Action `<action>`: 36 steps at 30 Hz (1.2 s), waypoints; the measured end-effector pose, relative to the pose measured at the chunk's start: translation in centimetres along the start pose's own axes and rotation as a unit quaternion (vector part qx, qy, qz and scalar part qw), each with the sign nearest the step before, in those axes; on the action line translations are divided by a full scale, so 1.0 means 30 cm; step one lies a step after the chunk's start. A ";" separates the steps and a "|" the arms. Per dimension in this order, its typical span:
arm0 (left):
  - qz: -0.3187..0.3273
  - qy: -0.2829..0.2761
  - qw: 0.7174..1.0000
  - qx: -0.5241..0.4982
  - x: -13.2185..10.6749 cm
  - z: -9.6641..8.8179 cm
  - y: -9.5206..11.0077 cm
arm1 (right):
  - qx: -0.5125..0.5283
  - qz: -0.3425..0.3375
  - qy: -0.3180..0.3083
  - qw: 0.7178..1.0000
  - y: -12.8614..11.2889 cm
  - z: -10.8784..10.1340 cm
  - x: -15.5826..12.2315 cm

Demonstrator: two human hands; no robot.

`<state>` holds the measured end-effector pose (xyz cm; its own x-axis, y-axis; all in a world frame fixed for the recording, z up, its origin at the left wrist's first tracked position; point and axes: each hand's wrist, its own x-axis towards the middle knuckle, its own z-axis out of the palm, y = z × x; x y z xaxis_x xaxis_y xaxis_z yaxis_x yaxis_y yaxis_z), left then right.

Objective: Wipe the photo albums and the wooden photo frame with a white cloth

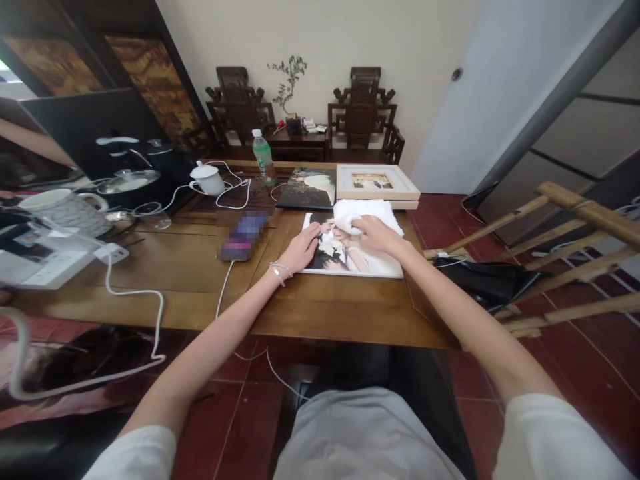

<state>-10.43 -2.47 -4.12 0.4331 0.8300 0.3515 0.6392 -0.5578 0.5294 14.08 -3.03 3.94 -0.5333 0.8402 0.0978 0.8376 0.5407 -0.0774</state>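
Observation:
A photo panel (pixel 360 262) with a white edge lies flat on the wooden table in front of me. My left hand (pixel 301 248) rests on its left edge, fingers stretched out over the picture. In my right hand (pixel 376 233) is a bunched white cloth (pixel 373 211), gripped near the panel's upper middle; the rest of the cloth spreads over the panel's top right corner. Just behind lie a dark photo panel (pixel 306 189) and a light wooden picture frame (pixel 406 193).
Left of the panel lies a phone (pixel 243 235) with a white cable. A green-labelled bottle (pixel 263 157), a lidded white cup (pixel 207 180), a small glass (pixel 153 215), a large mug (pixel 65 208) and a power strip (pixel 45 267) stand further left. A bamboo chair (pixel 575 207) is at the right.

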 end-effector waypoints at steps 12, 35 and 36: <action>-0.003 0.000 1.000 -0.007 0.005 0.015 -0.014 | 0.034 -0.088 0.004 0.996 -0.232 0.066 -0.383; 0.022 0.010 1.000 0.013 0.008 0.019 -0.036 | -0.004 0.016 -0.012 1.000 -0.109 0.002 0.037; 0.023 0.010 1.000 0.012 0.008 0.019 -0.035 | -0.017 0.014 -0.006 1.000 -0.130 0.012 0.005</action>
<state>-10.64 -1.68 -5.03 0.4497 0.8033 0.3905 0.6345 -0.5951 0.4933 10.68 -5.00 3.89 -0.5100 0.8559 0.0849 0.8560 0.5148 -0.0470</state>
